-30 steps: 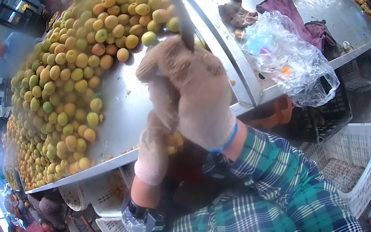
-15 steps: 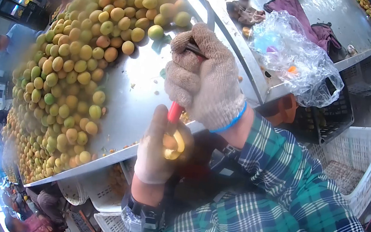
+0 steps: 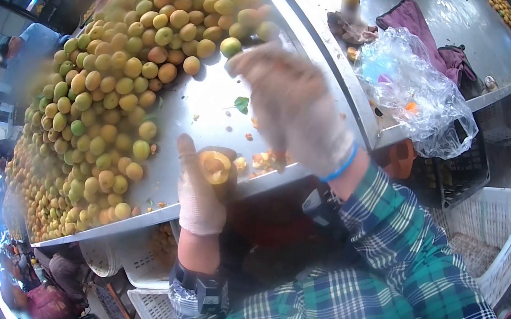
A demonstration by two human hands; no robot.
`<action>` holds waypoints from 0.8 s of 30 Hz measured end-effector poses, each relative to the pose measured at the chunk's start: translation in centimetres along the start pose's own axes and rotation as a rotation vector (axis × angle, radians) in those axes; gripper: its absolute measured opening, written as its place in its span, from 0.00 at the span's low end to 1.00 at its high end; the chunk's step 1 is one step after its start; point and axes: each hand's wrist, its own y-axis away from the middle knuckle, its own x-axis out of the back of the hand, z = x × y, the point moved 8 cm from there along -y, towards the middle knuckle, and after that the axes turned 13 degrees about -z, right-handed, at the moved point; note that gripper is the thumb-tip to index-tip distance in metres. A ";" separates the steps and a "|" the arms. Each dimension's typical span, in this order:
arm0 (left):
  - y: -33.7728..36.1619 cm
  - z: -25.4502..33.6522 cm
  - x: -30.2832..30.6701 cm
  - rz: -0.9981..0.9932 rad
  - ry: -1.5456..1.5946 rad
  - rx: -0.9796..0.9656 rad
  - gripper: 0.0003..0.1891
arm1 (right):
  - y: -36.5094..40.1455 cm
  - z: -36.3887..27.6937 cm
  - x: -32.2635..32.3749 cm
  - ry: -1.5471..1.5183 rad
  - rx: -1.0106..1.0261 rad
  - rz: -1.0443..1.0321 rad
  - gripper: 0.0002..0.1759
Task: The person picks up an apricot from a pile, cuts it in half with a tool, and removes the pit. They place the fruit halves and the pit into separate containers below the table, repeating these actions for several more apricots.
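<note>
My left hand (image 3: 201, 194), in a light glove, holds a cut fruit (image 3: 215, 167) with its pale inside facing up, over the metal table's front edge. My right hand (image 3: 296, 103), in a knitted glove with a blue band at the wrist, is raised above the table (image 3: 209, 114). Motion smears its fingers, and no tool can be made out in it. Just beyond it lies a green fruit (image 3: 231, 47) at the edge of a large heap of yellow-green fruits (image 3: 113, 81). Small fruit scraps (image 3: 266, 160) lie along the front edge.
A clear plastic bag (image 3: 412, 90) and a purple cloth (image 3: 417, 32) lie on the metal surface at the right. Below stand a white crate (image 3: 489, 218) and a black crate (image 3: 463, 166). People (image 3: 32, 50) are at the far left.
My right hand has moved up and away from my left, and the red-handled tool is no longer visible. My left hand has shifted left, and the fruit's cut side now shows.
</note>
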 end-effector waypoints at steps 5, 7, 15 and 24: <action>-0.3 2.4 0.6 -0.008 -0.109 -0.197 0.34 | 0.9 3.7 -6.2 1.122 -0.096 -0.384 0.15; -1.0 1.5 1.9 -0.055 -0.019 -0.151 0.35 | 1.9 4.5 -6.8 1.201 -0.195 -0.465 0.17; -0.9 1.3 0.8 -0.226 0.162 -0.048 0.31 | 1.9 4.3 -7.2 1.094 -0.152 -0.371 0.11; -1.3 1.4 4.5 -0.096 0.194 -0.011 0.27 | 1.2 2.9 -5.1 0.909 -0.256 -0.312 0.11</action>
